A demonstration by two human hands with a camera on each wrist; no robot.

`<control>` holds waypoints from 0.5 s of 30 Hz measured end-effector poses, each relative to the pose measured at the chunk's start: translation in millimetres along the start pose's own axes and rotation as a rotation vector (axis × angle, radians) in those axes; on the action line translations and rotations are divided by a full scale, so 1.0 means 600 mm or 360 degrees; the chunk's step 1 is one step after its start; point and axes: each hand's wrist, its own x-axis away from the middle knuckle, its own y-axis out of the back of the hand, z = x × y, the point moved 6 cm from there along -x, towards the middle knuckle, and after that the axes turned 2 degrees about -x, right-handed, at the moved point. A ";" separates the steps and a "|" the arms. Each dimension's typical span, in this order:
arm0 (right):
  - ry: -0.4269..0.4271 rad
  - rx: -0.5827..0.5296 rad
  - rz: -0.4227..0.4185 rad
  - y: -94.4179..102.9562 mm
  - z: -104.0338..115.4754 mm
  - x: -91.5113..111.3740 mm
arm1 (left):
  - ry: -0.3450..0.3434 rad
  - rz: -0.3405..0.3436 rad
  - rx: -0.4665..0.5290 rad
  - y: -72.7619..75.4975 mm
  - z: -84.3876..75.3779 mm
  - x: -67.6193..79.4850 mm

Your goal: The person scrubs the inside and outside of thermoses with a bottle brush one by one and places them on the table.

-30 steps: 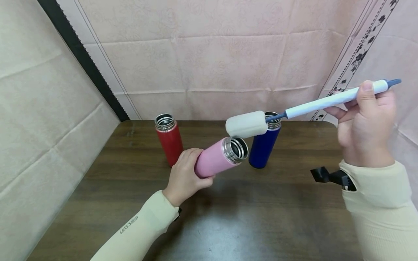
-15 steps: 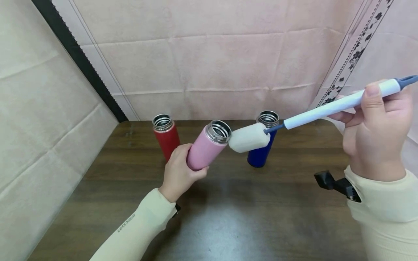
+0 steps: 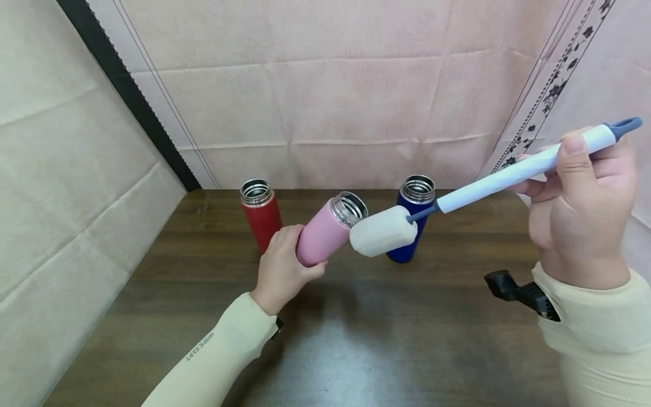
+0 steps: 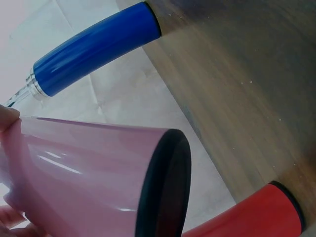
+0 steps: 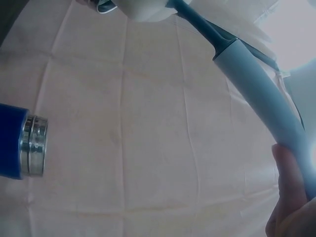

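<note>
My left hand (image 3: 285, 268) grips a pink insulated bottle (image 3: 321, 234) round its lower body. The bottle is lidless and held tilted above the table, its steel mouth (image 3: 348, 208) toward the upper right. In the left wrist view, its dark base (image 4: 170, 177) faces the camera. With my right hand (image 3: 585, 215) I hold a bottle brush by its pale blue handle (image 3: 508, 175), thumb along the side. The brush's white sponge head (image 3: 381, 230) lies outside the bottle, just right of and below the mouth; whether they touch I cannot tell.
A red bottle (image 3: 261, 223) stands lidless behind my left hand. Behind the sponge stands a lidless blue bottle (image 3: 403, 255), partly covered by it. The dark wooden table (image 3: 407, 333) ends at the back against a pale cloth backdrop (image 3: 351, 113).
The sponge head has come down from above the pink bottle to beside its mouth. The bottle's mouth has shifted left and upward overall, dipping slightly again in the last half second.
</note>
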 end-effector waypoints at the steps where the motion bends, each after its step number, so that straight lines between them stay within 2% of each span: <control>1: -0.0013 -0.0011 -0.0009 -0.001 -0.002 0.000 | 0.0004 0.0001 0.0001 0.001 0.000 0.000; 3: -0.0036 -0.0036 -0.0022 -0.002 -0.005 -0.001 | 0.0012 0.0004 -0.0001 0.002 0.000 0.001; 7: -0.0029 0.0053 -0.0033 -0.005 -0.008 -0.001 | 0.0016 0.0009 -0.0002 0.001 0.000 0.000; 10: -0.0077 0.0031 -0.0073 -0.003 -0.012 -0.003 | 0.0012 0.0007 -0.0016 0.001 -0.001 0.001; 13: -0.0133 -0.0063 -0.0113 -0.001 -0.017 -0.004 | 0.0003 0.0006 -0.0035 0.001 -0.001 0.001; 15: -0.0130 -0.0066 -0.0109 -0.001 -0.017 -0.005 | -0.0001 0.0009 -0.0047 0.000 -0.001 0.001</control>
